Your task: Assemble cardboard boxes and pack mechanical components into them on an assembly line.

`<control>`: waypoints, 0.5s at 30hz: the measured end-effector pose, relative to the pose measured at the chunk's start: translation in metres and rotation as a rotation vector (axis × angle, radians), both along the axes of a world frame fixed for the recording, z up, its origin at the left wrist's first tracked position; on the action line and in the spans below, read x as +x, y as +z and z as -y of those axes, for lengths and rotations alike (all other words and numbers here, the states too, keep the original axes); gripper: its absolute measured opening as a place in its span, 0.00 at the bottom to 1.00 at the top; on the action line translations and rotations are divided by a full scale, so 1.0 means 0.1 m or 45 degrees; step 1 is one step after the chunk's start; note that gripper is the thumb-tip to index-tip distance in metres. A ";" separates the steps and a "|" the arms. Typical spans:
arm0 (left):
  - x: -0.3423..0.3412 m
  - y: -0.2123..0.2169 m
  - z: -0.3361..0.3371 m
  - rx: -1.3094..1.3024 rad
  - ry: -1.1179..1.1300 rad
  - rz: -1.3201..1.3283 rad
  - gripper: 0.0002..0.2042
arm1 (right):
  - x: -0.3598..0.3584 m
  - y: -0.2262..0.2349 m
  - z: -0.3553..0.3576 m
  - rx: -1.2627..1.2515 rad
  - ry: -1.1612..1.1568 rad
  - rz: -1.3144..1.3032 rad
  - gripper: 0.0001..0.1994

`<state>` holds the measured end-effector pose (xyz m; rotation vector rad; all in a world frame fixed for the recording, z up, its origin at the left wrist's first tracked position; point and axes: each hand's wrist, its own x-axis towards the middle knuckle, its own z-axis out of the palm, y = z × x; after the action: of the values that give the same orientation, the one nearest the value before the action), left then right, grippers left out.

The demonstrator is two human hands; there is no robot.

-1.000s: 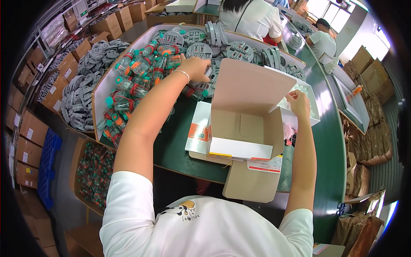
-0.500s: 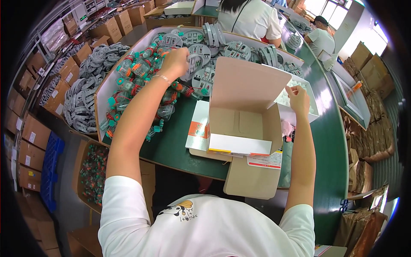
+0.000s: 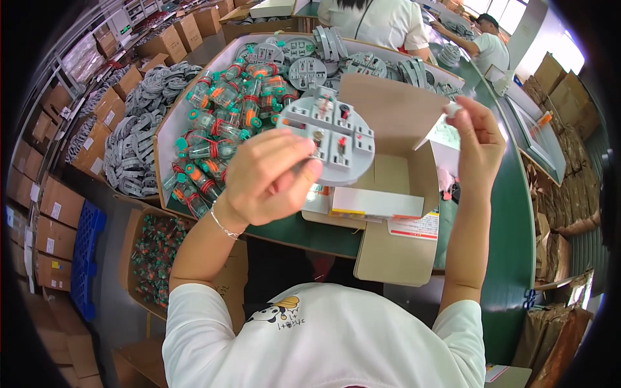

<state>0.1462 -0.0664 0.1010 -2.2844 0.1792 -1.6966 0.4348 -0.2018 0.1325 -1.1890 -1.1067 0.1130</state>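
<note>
My left hand (image 3: 268, 178) grips the edge of a round grey plastic tray (image 3: 349, 167), fitted with small electric parts in red, black and metal. The tray hangs tilted above the left side of an open carton (image 3: 388, 84), whose lid stands up and whose front flap hangs over the table edge. To the right of the carton, my right hand (image 3: 482, 132) is raised, pinching a small white piece (image 3: 453, 110) between thumb and fingers. Below that hand is a white box (image 3: 446, 153), partly hidden by the carton.
A large tray-like bin (image 3: 162, 158) holds clear bottles (image 3: 217, 123) with green and orange caps, and more grey round trays (image 3: 307, 73). Cartons of grey rings (image 3: 139, 145) stand left. A box of small bottles (image 3: 155, 258) sits low left. Two people (image 3: 375, 26) work beyond the green table (image 3: 498, 239).
My left hand has come back from the bin toward me, bringing a round grey tray over the carton. My right hand has lifted from the white box with a small white piece.
</note>
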 end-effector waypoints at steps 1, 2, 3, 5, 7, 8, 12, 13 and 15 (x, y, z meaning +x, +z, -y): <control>0.02 -0.02 0.04 -0.002 -0.049 -0.022 0.11 | -0.20 0.03 0.05 -0.011 0.114 0.049 0.11; 0.05 -0.05 0.07 -0.003 -0.097 -0.045 0.11 | -0.38 0.03 0.08 0.014 0.240 0.128 0.11; 0.06 -0.06 0.10 -0.008 -0.113 -0.049 0.11 | -0.54 0.02 0.08 0.038 0.367 0.208 0.11; 0.07 -0.10 0.16 0.025 -0.140 -0.122 0.13 | -0.72 0.02 0.03 0.013 0.384 0.518 0.12; 0.09 -0.12 0.20 0.038 -0.161 -0.155 0.14 | -0.83 -0.02 -0.02 0.020 0.342 0.620 0.12; 0.10 -0.12 0.21 0.039 -0.175 -0.157 0.14 | -0.87 -0.05 -0.05 0.037 0.311 0.724 0.12; 0.15 -0.15 0.26 0.045 -0.194 -0.143 0.11 | -0.93 -0.12 -0.03 0.049 0.272 0.776 0.11; 0.17 -0.16 0.26 0.051 -0.190 -0.126 0.09 | -0.94 -0.14 -0.02 0.049 0.268 0.749 0.11; 0.18 -0.20 0.25 0.053 -0.181 -0.108 0.07 | -0.87 -0.18 -0.03 0.037 0.295 0.834 0.13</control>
<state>0.1645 -0.0916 0.0806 -2.3644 0.4003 -1.6465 0.3483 -0.1986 0.1143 -1.0929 -1.8128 -0.1268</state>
